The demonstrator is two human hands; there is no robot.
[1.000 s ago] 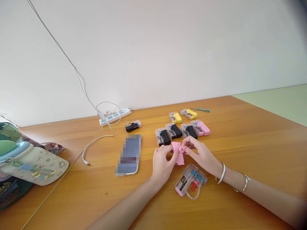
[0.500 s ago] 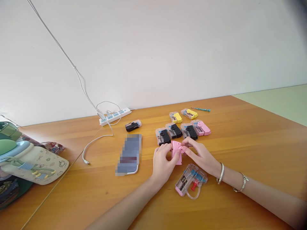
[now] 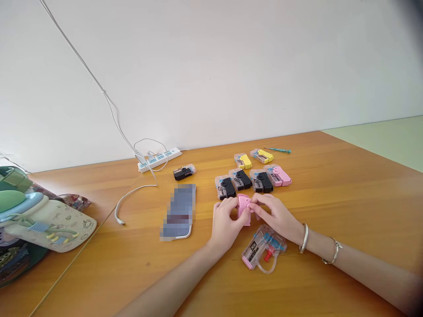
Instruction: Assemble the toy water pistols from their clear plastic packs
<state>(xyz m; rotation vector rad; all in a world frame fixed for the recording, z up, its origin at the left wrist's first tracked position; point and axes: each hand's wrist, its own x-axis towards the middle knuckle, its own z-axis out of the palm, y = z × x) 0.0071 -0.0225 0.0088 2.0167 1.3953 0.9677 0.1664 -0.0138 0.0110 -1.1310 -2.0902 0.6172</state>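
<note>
My left hand point(image 3: 227, 222) pinches a pink plastic piece point(image 3: 243, 203) between thumb and fingers. My right hand point(image 3: 272, 211) closes its thumb and forefinger on a small round pink part at the right side of that piece. Just below the hands lies a clear toy water gun point(image 3: 261, 248) with a red trigger, blue inner parts and a pink end. Beyond the hands are black-and-clear toy guns point(image 3: 242, 178), a pink one point(image 3: 280, 175) and two yellow ones point(image 3: 243, 161).
A phone with a blurred screen point(image 3: 180, 211) lies left of the hands. Behind it are another black toy point(image 3: 183, 172), a power strip point(image 3: 160, 160) and a white cable point(image 3: 132, 191). A teal screwdriver point(image 3: 280, 150) lies at the back; a patterned bottle point(image 3: 66, 224) is at far left.
The fingers of my right hand have shifted slightly over the round pink part. Both hands still hold the pink pieces, and the objects on the table keep their places.
</note>
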